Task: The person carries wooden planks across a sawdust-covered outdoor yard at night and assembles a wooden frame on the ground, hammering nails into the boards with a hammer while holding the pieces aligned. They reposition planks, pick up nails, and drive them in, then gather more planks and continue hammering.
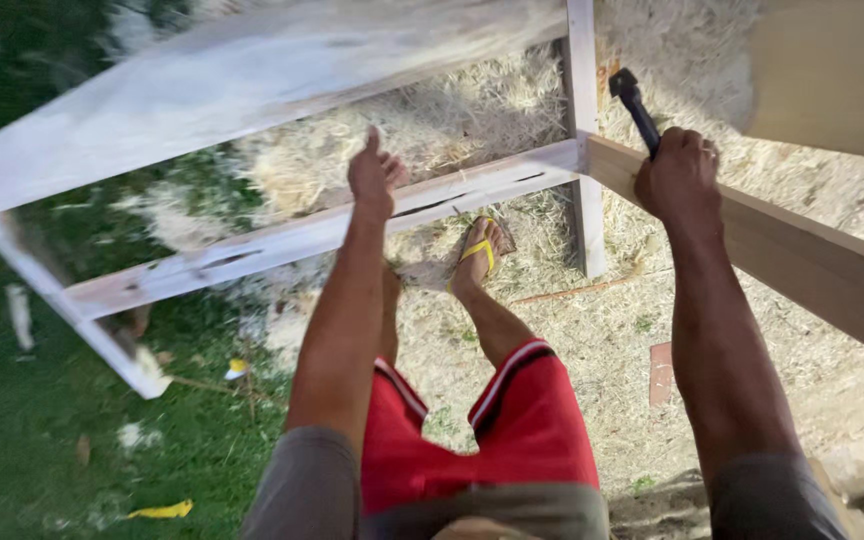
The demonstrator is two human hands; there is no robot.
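Note:
My right hand (679,177) is closed around the dark handle of a hammer (634,103), whose head points up toward the joint where a white upright post (583,130) meets a tan wooden board (812,265). My left hand (376,178) rests on the white lower rail (282,236) of a wooden frame, thumb up, fingers partly curled over the rail's edge. A broad white top plank (212,85) of the frame runs above it.
Below, my legs in red shorts (492,430) and a foot in a yellow sandal (478,252) stand on straw and sawdust. Green grass (42,440) lies to the left, with yellow scraps (162,511). A large tan panel (832,70) fills the top right.

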